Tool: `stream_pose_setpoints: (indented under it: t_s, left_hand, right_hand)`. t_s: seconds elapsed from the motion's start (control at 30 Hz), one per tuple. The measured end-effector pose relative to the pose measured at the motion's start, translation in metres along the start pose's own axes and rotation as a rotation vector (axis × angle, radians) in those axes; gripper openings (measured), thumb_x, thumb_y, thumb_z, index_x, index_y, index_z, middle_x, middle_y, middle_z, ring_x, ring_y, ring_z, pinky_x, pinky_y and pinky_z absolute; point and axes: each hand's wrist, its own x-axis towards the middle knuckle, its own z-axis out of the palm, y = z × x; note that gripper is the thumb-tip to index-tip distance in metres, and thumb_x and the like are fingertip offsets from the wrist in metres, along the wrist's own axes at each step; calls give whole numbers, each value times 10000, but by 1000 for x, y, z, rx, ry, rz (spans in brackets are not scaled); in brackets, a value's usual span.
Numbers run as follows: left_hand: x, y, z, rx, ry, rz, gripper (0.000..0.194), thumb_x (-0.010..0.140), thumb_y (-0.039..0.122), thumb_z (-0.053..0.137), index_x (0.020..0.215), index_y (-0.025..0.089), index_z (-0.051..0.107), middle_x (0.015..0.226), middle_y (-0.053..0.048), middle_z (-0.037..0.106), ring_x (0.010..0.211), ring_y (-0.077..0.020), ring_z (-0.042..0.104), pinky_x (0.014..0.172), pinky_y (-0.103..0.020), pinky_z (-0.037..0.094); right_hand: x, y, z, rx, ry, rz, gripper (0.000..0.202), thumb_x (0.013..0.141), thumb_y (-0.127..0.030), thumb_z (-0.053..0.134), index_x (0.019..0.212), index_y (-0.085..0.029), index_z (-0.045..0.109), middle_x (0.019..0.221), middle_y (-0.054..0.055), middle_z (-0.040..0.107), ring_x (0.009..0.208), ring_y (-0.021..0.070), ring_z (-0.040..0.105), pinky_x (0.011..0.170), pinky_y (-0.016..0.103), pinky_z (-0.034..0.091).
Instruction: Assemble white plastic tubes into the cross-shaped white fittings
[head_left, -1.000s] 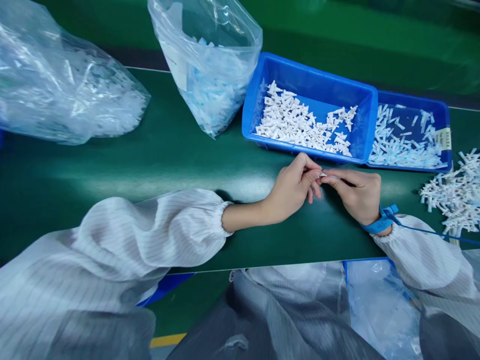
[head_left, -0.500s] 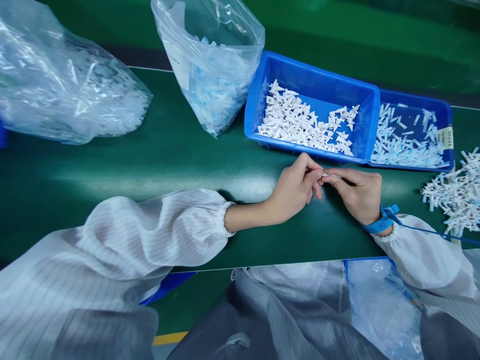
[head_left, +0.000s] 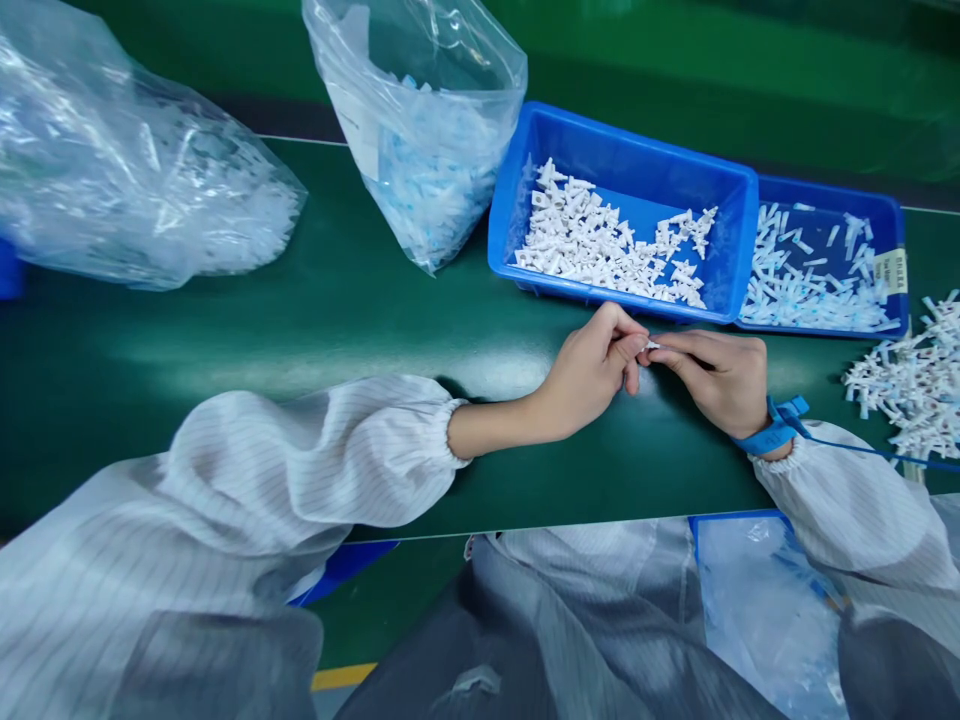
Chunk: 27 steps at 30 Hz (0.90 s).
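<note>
Just in front of the blue bins, my left hand [head_left: 596, 370] and my right hand [head_left: 716, 375] meet with fingertips almost together. A small white plastic part [head_left: 654, 345] shows between them, its far ends hidden by the fingers. Both hands are closed in a pinch on it. Close behind stands a blue bin [head_left: 622, 302] holding many white pointed plastic pieces [head_left: 592, 235]. A second blue bin [head_left: 904, 255] to its right contains pale blue and clear slim pieces [head_left: 817, 295]. A blue wrist strap [head_left: 772, 430] with a cord circles my right wrist.
On the green table [head_left: 300, 340], a heap of white and bluish pieces [head_left: 915, 385] lies at far right. A clear bag of pale blue pieces [head_left: 442, 150] stands left of the bins, and another filled bag [head_left: 172, 190] lies farther left. Below the table edge is a bagged container [head_left: 765, 610].
My right hand has shifted slightly right, and more of the small white part shows between the fingertips. My left hand has barely moved.
</note>
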Motion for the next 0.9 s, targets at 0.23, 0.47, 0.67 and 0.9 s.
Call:
stream_pose_setpoints:
  t_s: [0.23,0.47,0.67,0.9]
  left_hand:
    - [-4,-5,1,160,6,113,158,994,267,417,848,207,403,599,82,515,512,-57,509,537,-180,400]
    - [-7,-7,1,229,9,182,214,1012,356,390,850,218,375,597,85,494,514,-68,510,550,-195,398]
    - [-6,-4,-1,227,6,138,222,1011,368,396,848,217,380,580,85,505,509,-73,505,552,-204,384]
    - [-4,-1,0,76,-48,24,229,996,391,433,861,211,391,577,89,525,486,-60,495,526,-190,378]
  right_hand:
    - [-2,-6,2,-106,28,-73,114,904,-185,641,873,-197,751,800,-3,778,687,127,732,654,200,557]
    - [-4,-14,10,-226,104,-89,112,908,-188,637,856,-224,730,739,-14,766,611,120,712,578,194,530]
    - [-5,-12,11,-179,61,-27,158,936,-245,602,878,-243,749,779,-25,775,642,124,725,624,198,561]
    - [7,3,-12,-152,-107,-188,144,924,-280,625,905,-221,755,789,-8,776,630,127,712,630,212,557]
